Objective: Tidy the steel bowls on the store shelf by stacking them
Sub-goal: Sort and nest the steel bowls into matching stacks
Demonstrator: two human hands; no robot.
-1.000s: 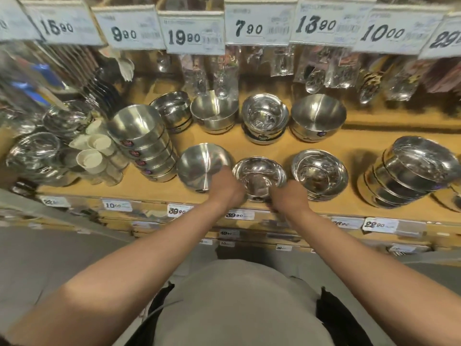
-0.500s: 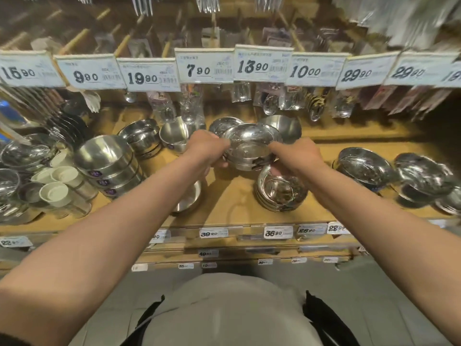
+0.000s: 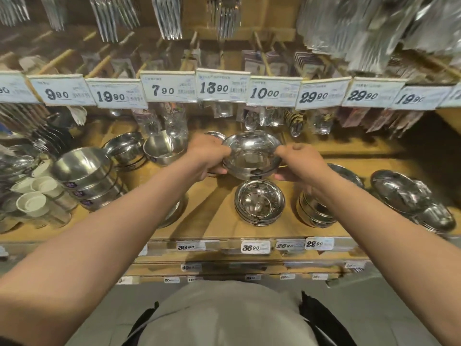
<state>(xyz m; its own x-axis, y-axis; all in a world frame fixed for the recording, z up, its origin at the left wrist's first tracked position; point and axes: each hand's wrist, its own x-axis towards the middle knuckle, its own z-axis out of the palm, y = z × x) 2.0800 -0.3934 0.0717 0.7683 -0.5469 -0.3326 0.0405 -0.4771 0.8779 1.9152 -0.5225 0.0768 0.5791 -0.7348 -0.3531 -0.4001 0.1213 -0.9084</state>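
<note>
I hold a shiny steel bowl (image 3: 252,153) by its rim over the back row of the wooden shelf (image 3: 214,221). My left hand (image 3: 208,158) grips its left edge and my right hand (image 3: 296,162) grips its right edge. It looks nested in another bowl underneath. Just in front sits a low stack of steel bowls (image 3: 259,204). Another bowl stack (image 3: 315,213) lies under my right forearm. A single bowl (image 3: 174,212) is mostly hidden under my left forearm.
A tilted tall stack of bowls (image 3: 87,178) and white cups (image 3: 32,202) stand at the left. More bowls (image 3: 162,149) sit at the back left, lidded dishes (image 3: 411,196) at the right. Price tags (image 3: 222,87) and hanging cutlery packs (image 3: 172,121) overhang the back.
Both hands lifted the bowl from the shelf's front edge and carried it to the back row. My view has tilted upward, showing more hanging cutlery.
</note>
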